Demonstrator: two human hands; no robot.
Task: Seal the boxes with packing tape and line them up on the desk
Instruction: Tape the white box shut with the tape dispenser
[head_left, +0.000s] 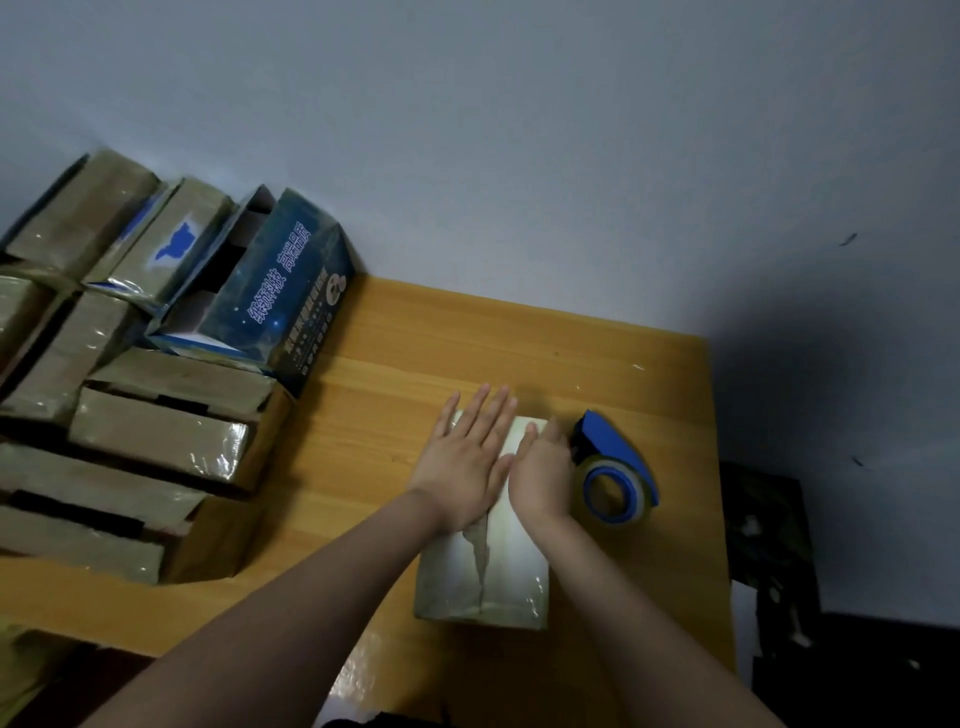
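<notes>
Looks like the tape-smoothing step: left hand (470, 457) spread flat and right hand (543, 470) pressed flat beside it, both on the taped box (483, 577) mid-table (519, 338). The tape dispenser (615, 473) sits just right of the box. Next, I'd guess, it needs a two-sided grip to carry it left to the sealed boxes (156, 436).

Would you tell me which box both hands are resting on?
The tape-wrapped cardboard box beside the blue tape dispenser; the other boxes sit grouped at left.

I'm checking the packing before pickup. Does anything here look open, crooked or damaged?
Yes. The dark blue box by the wall has its top open and sits at an angle to the taped boxes. The front box under the left hand and right hand has a ragged, wrinkled line down its middle.
</notes>
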